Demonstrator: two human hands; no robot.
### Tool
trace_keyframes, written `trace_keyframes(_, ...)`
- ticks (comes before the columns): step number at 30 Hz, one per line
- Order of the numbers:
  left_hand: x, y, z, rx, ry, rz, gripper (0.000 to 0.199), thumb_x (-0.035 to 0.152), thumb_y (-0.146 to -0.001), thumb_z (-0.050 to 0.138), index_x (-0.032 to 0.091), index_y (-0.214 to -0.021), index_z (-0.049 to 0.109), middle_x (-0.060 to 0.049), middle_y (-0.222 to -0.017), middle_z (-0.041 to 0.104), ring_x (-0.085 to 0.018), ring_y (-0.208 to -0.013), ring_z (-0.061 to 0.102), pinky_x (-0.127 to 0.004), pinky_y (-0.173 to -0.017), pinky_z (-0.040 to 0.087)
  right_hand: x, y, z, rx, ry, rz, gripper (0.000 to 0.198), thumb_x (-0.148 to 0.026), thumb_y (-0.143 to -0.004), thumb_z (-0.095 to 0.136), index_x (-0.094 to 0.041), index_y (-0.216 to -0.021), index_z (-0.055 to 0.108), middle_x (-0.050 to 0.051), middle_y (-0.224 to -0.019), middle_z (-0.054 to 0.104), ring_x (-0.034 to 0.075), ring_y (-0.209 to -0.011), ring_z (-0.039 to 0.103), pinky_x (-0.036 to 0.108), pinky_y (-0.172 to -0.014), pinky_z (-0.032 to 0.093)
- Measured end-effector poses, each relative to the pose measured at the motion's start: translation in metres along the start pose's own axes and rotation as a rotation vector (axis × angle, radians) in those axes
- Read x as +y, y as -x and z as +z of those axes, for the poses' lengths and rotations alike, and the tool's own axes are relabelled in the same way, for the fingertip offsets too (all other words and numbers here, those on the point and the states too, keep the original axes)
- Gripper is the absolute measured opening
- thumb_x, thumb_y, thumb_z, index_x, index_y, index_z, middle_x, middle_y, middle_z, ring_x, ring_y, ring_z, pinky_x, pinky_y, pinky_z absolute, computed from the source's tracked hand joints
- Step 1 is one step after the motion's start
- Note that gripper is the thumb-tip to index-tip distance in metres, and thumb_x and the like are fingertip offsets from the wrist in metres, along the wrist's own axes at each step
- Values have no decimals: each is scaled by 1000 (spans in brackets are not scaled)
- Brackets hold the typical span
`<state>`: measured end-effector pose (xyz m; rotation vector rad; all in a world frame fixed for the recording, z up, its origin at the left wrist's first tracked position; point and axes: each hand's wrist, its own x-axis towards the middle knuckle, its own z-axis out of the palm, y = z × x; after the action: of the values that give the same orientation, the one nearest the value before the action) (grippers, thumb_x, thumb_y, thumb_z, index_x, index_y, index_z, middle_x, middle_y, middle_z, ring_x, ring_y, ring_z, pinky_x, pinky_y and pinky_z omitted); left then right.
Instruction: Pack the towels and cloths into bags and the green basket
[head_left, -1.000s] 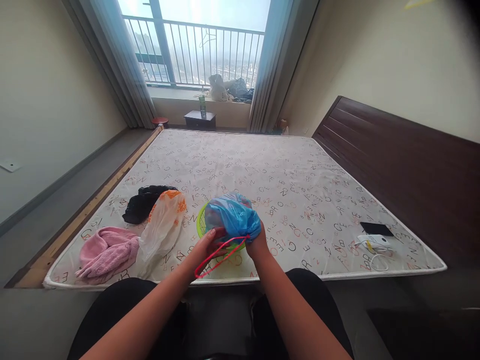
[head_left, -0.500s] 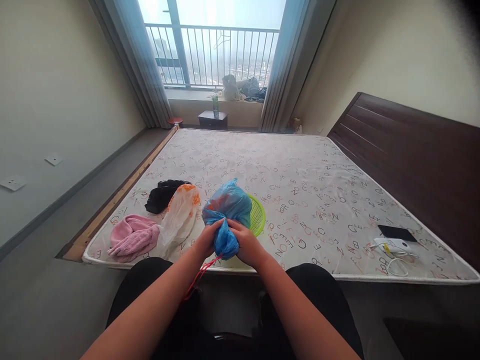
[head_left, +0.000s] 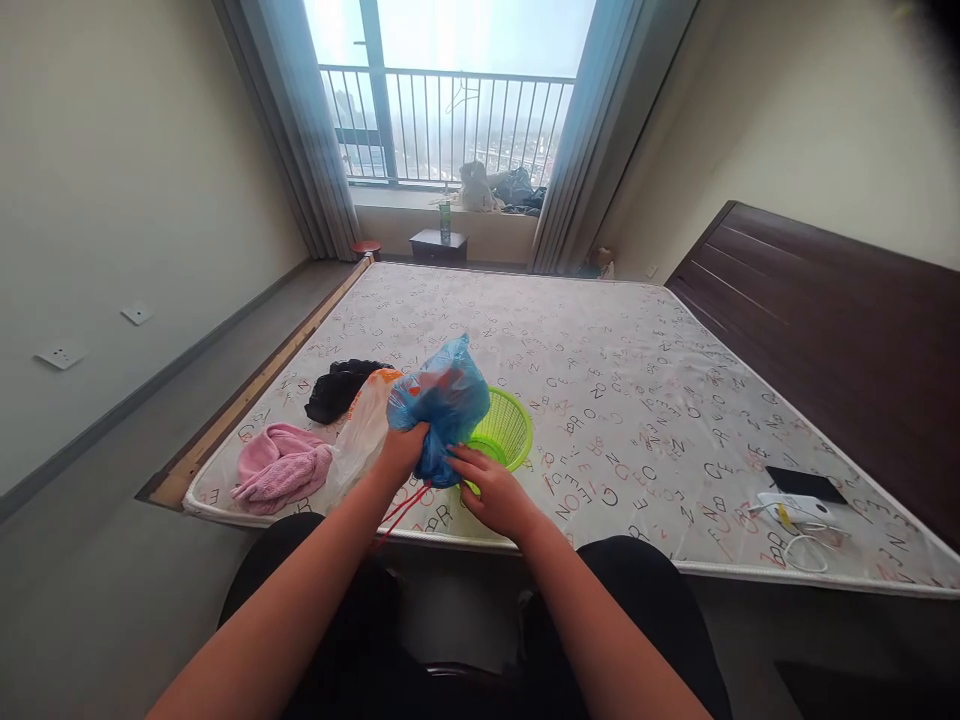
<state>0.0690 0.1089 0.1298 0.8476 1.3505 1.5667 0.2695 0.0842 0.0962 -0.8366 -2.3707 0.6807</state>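
A filled blue plastic bag (head_left: 444,385) hangs over the near edge of the mattress, something reddish showing through its film. My left hand (head_left: 403,455) is closed around its gathered neck. Loosened from the bag, my right hand (head_left: 496,492) has its fingers stretched out against the bunched lower end, thumb apart. Red drawstrings (head_left: 402,512) trail down from that end. Behind and right of the bag stands a light green plastic basket (head_left: 517,425), partly covered by the bag and my right hand.
On the mattress (head_left: 600,360), left of my hands, lie a clear plastic bag with orange print (head_left: 360,430), a black plastic bag (head_left: 337,390) and a pink towel (head_left: 281,468). A black phone (head_left: 806,484) and a white device with cables (head_left: 799,508) lie far right.
The bag has shifted slightly left and tilted, uncovering more of the green basket. My right hand has let go of the neck and opened; the left keeps its grip. The view has shifted slightly.
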Motion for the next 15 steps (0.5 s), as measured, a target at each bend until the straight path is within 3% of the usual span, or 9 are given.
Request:
trace_keyframes(2, 7, -4, -1, 35, -28, 85, 44, 8, -63, 69, 21, -105, 71, -5, -108, 74, -27, -110, 65, -38, -94, 52, 7, -1, 2, -18, 55, 109, 67, -15, -92, 51, -26, -156, 37, 9, -158, 45, 23, -146, 42, 51, -120, 34)
trace_keyframes(4, 11, -11, -2, 55, -77, 101, 41, 11, -63, 69, 18, -103, 71, -7, -107, 74, -29, -107, 65, -41, -94, 52, 16, -2, 5, -70, 128, 245, 71, -19, -93, 53, -25, -160, 29, 13, -159, 42, 26, -144, 43, 55, -117, 34)
trace_keyframes(7, 12, -26, -3, 83, -114, 99, 31, 15, -63, 68, 16, -94, 70, -6, -92, 73, -28, -94, 66, -40, -88, 53, 29, 1, 7, -199, 215, 396, 58, -28, -95, 58, -21, -152, 45, 15, -148, 55, 30, -131, 57, 53, -110, 41)
trace_keyframes(10, 9, -43, 0, 73, -141, 155, 27, 13, -63, 66, 15, -90, 69, -6, -88, 71, -26, -92, 64, -39, -88, 52, 38, 6, 5, -302, 236, 456, 40, -40, -96, 58, -22, -131, 67, 13, -124, 71, 30, -111, 68, 44, -97, 49)
trace_keyframes(15, -4, -61, 3, 131, -123, 120, 33, 8, -63, 65, 16, -95, 68, -5, -90, 71, -27, -102, 63, -39, -93, 51, 46, 15, -15, -426, 174, 572, 31, -46, -96, 58, -22, -99, 78, 10, -93, 76, 26, -84, 71, 33, -74, 50)
